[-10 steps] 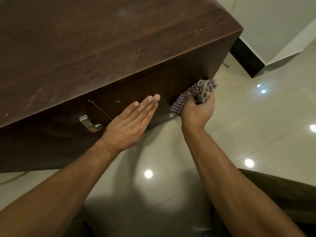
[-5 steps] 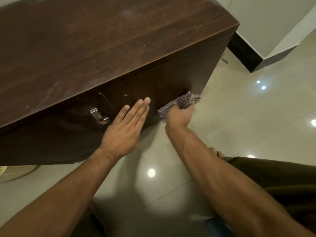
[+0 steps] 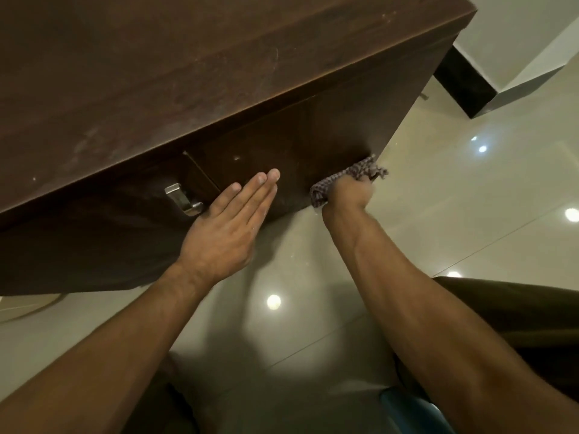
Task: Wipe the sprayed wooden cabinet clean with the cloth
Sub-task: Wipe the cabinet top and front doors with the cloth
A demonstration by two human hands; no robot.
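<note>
At cabinet [image 3: 313, 142] base: right hand [image 3: 347, 195] grips cloth [image 3: 354, 177] (checked).

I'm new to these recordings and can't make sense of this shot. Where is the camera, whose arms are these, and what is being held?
No machine here: a person wears a wide-angle camera on the head, so you look down along their own arms. The left hand lies flat, fingers straight, against the front of a dark wooden cabinet, beside a metal handle. The right hand grips a bunched checked cloth against the cabinet's lower front corner. The cabinet top shows pale smudges. Below is a glossy tiled floor.
</note>
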